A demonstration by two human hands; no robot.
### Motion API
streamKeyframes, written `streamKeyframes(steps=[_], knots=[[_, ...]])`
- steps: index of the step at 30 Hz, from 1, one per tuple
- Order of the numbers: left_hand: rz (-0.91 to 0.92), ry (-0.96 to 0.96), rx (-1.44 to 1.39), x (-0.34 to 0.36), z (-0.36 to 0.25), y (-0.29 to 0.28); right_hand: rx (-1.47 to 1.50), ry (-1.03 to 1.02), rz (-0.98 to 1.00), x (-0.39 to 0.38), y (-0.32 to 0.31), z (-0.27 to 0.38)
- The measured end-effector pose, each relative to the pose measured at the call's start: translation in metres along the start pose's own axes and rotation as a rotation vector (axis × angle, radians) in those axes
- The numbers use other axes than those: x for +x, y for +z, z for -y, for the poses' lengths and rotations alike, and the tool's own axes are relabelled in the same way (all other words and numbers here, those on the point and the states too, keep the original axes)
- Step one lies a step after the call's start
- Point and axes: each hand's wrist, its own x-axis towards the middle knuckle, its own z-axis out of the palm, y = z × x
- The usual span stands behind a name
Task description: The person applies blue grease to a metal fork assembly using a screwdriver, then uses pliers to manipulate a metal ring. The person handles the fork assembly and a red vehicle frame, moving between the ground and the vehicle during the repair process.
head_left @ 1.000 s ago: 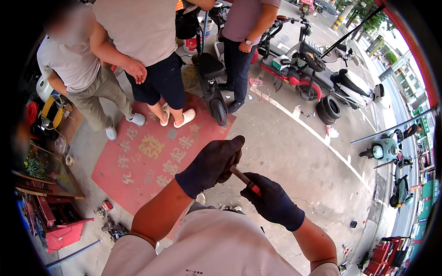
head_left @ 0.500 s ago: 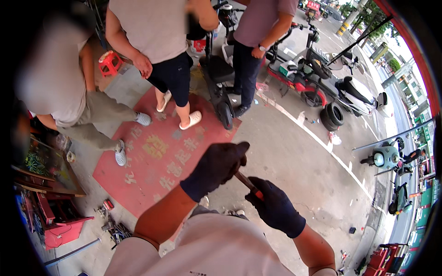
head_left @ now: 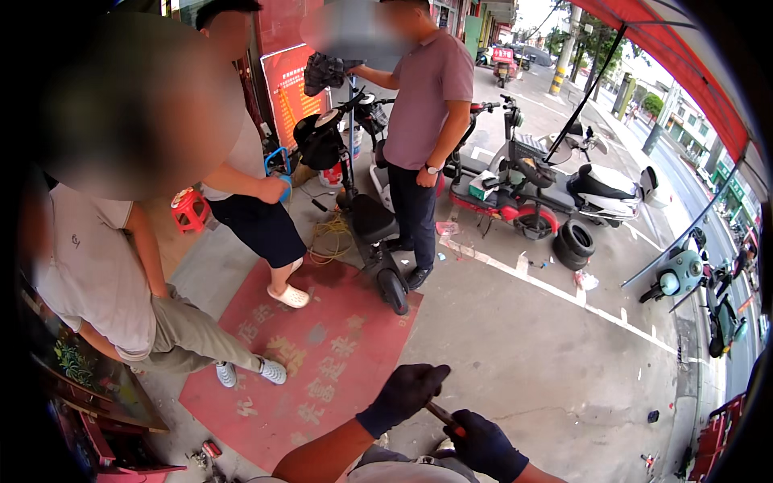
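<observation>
Both of my hands wear dark gloves and sit low in the head view. My left hand (head_left: 407,394) is closed around the upper end of a thin rod-like tool (head_left: 442,415). My right hand (head_left: 485,443) grips the tool's lower end, where a bit of red shows. The tool slants down to the right between the two hands. A grey rounded object (head_left: 407,464) lies just under my forearms, mostly cut off by the frame edge.
A red mat (head_left: 322,362) covers the concrete ahead. Three people stand or crouch around a black scooter (head_left: 362,201). A red scooter (head_left: 515,201), stacked tyres (head_left: 573,244), a red stool (head_left: 190,209) and more scooters (head_left: 684,274) lie beyond.
The view has tilted upward, so my hands sit lower in the picture and the people show fully. My hands keep the same hold on the tool.
</observation>
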Motion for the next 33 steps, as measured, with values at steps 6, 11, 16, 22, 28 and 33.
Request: streamKeyframes(steps=[6,11,16,22,28,33], knots=[[0.068,0.217,0.13,0.034,0.001,0.061,-0.017,0.035,-0.17,-0.028,-0.022,-0.044],[0.134,0.003,-0.293,0.037,-0.042,0.111,-0.104,0.002,-0.315,-0.031,-0.059,-0.079],[0.24,0.026,-0.229,0.058,-0.071,0.207,-0.037,-0.015,-0.388,-0.067,-0.119,-0.141],[0.476,0.014,-0.193,0.089,-0.096,0.304,0.371,-0.07,-0.42,-0.112,-0.177,-0.201],[0.602,-0.093,-0.155,0.14,-0.112,0.401,0.131,0.127,-0.517,-0.141,-0.231,-0.263],[0.802,-0.055,-0.047,0.193,-0.117,0.488,0.025,0.292,-0.658,-0.165,-0.274,-0.316]])
